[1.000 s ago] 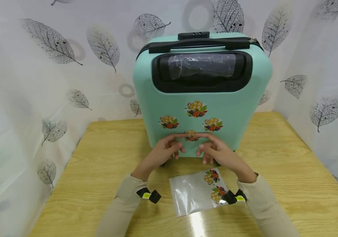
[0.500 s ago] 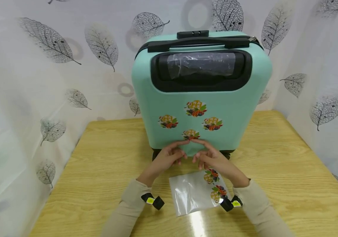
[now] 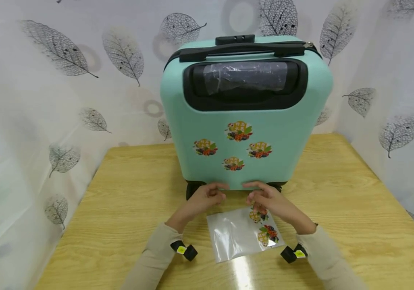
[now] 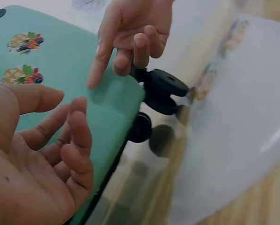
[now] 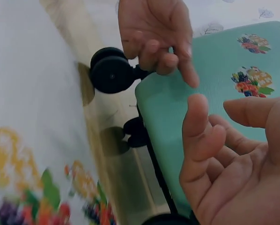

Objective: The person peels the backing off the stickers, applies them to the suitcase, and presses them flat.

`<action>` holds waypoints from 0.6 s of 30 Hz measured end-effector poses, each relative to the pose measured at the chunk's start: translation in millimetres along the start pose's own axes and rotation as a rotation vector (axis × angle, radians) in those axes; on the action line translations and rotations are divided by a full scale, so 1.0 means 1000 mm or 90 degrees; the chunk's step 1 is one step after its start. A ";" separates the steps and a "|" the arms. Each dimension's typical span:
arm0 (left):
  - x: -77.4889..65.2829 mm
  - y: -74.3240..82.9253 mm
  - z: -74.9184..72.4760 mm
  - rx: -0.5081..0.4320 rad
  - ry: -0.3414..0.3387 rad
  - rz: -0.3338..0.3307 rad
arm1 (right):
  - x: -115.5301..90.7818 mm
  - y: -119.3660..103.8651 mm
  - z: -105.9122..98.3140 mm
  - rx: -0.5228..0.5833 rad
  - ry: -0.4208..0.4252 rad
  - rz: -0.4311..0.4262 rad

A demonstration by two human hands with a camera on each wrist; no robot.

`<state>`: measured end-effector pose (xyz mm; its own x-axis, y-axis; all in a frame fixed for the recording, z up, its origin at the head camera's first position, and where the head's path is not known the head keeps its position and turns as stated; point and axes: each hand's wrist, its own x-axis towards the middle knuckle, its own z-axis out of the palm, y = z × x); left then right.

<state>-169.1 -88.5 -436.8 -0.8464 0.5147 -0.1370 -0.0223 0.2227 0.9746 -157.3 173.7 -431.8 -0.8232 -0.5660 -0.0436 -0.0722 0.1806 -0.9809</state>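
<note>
A mint-green suitcase (image 3: 272,125) stands upright on the table, with fruit stickers on its face in a diamond. The lowest sticker (image 3: 234,164) lies flat above the hands. My left hand (image 3: 203,199) is in front of the suitcase's bottom edge, index finger extended and the other fingers loosely bent, holding nothing. Facing it, my right hand (image 3: 273,203) has a similar pose and holds nothing. Below them a clear sticker sheet (image 3: 230,237) lies on the table, two stickers on its right side, the upper partly covered by my right hand.
The wooden table (image 3: 130,201) stretches to both sides of the suitcase. Behind it hangs a white leaf-print curtain (image 3: 130,108). Black wheels (image 4: 165,89) show under the suitcase. Its black top handle (image 3: 243,50) and a film-wrapped pull handle (image 3: 244,76) face up and forward.
Both index fingers were at the lowest sticker and slid down to its lower edge. Now the hands have dropped lower and moved apart, leaving that sticker fully visible.
</note>
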 end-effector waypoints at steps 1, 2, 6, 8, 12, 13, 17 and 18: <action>0.000 -0.002 0.001 0.013 -0.007 0.000 | -0.002 0.001 -0.002 -0.006 0.004 0.012; 0.000 -0.004 0.003 0.023 -0.013 -0.002 | -0.005 0.002 -0.003 -0.015 0.008 0.025; 0.002 -0.010 0.009 0.067 -0.034 0.003 | -0.014 0.007 -0.009 -0.034 0.016 0.080; 0.004 -0.012 0.013 0.085 -0.040 -0.001 | -0.018 0.011 -0.010 -0.037 0.010 0.103; 0.008 -0.015 0.017 0.130 -0.052 -0.014 | -0.024 0.019 -0.011 -0.032 -0.006 0.140; 0.009 -0.016 0.018 0.142 -0.056 -0.019 | -0.025 0.021 -0.010 -0.030 -0.009 0.144; 0.014 -0.021 0.021 0.193 -0.082 -0.031 | -0.029 0.024 -0.009 -0.022 -0.008 0.156; 0.015 -0.022 0.022 0.202 -0.089 -0.033 | -0.030 0.025 -0.008 -0.021 -0.008 0.158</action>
<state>-169.7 -67.7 -463.6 -0.7665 0.5997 -0.2299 0.1217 0.4871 0.8648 -139.0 201.8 -453.3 -0.8109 -0.5113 -0.2846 0.1126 0.3409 -0.9333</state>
